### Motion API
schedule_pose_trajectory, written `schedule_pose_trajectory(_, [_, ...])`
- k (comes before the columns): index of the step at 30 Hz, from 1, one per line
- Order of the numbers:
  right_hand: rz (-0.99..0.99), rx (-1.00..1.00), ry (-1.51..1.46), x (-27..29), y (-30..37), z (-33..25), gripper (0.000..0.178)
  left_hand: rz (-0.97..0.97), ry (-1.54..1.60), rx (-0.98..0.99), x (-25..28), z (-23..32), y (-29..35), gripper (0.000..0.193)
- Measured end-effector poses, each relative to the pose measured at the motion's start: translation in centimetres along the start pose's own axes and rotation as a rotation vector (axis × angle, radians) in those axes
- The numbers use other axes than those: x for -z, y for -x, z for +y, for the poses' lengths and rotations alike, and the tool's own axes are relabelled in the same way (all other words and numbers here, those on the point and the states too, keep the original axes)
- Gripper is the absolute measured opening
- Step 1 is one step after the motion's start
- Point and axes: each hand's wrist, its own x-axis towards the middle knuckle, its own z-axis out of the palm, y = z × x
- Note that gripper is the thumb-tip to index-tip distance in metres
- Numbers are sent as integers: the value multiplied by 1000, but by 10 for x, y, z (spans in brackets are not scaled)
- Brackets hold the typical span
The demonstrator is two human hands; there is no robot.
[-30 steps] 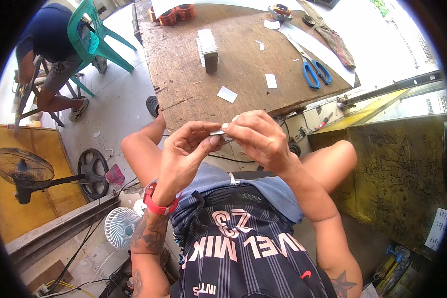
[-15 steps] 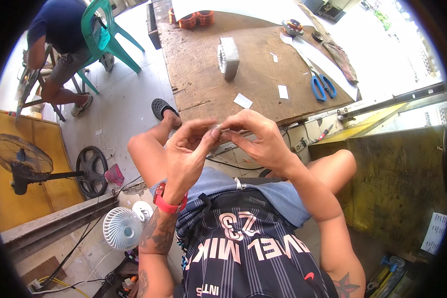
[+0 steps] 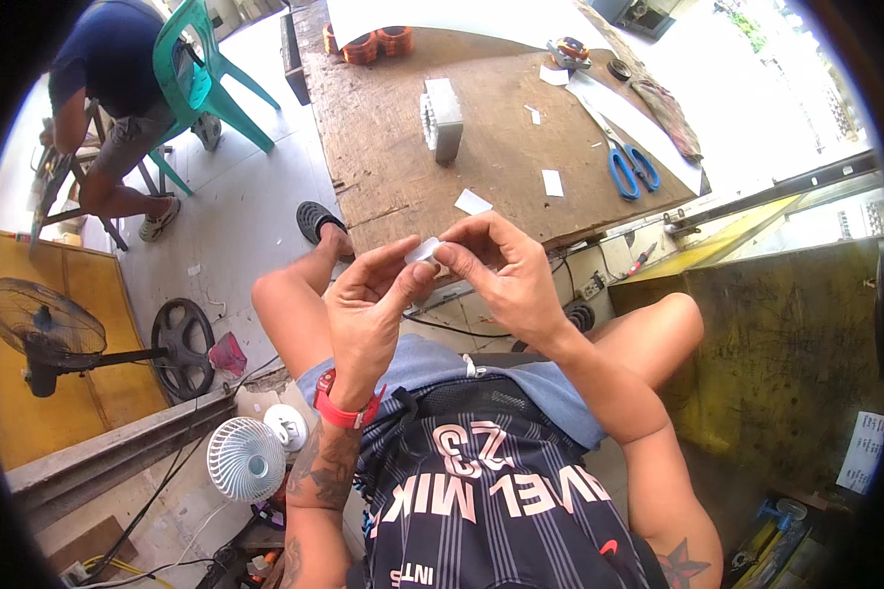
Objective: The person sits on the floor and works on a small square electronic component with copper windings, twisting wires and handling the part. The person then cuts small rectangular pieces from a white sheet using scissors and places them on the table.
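Observation:
Over my lap, just off the near edge of the wooden table (image 3: 403, 162), a small folded white paper piece (image 3: 423, 250) is pinched between both hands. My left hand (image 3: 368, 294) grips its left side between thumb and fingers. On the other side, the thumb and fingertips of my right hand (image 3: 496, 265) close on its edge. Beyond them on the table stands a metal stator core (image 3: 444, 120) with a slotted face turned left. Flat white paper slips, one (image 3: 472, 202) near the table's edge and another (image 3: 553, 184) to its right, lie close by.
Blue-handled scissors (image 3: 633, 172) rest on a white sheet at the table's right. Copper coils (image 3: 375, 43) sit at the back, a wound part (image 3: 569, 51) back right. A small white fan (image 3: 248, 457) stands low left; a person sits near a green chair (image 3: 206, 93).
The paper piece, mostly hidden between my fingers before, now shows more plainly as a folded white strip. My fingers have shifted on it, with both hands staying in nearly the same place.

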Motion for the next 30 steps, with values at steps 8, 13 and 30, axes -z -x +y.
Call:
schedule_pose_trajectory(8, [17, 494, 745, 55, -79, -10, 104, 0, -297, -133, 11, 21, -14, 28])
schedule_pose_trajectory(13, [-179, 567, 1059, 70, -158, 5, 120, 5, -404, -184, 26, 31, -63, 23])
schedule_pose_trajectory(30, [47, 408, 1003, 107, -41, 16, 66, -241, -677, -107, 4, 11, -164, 27])
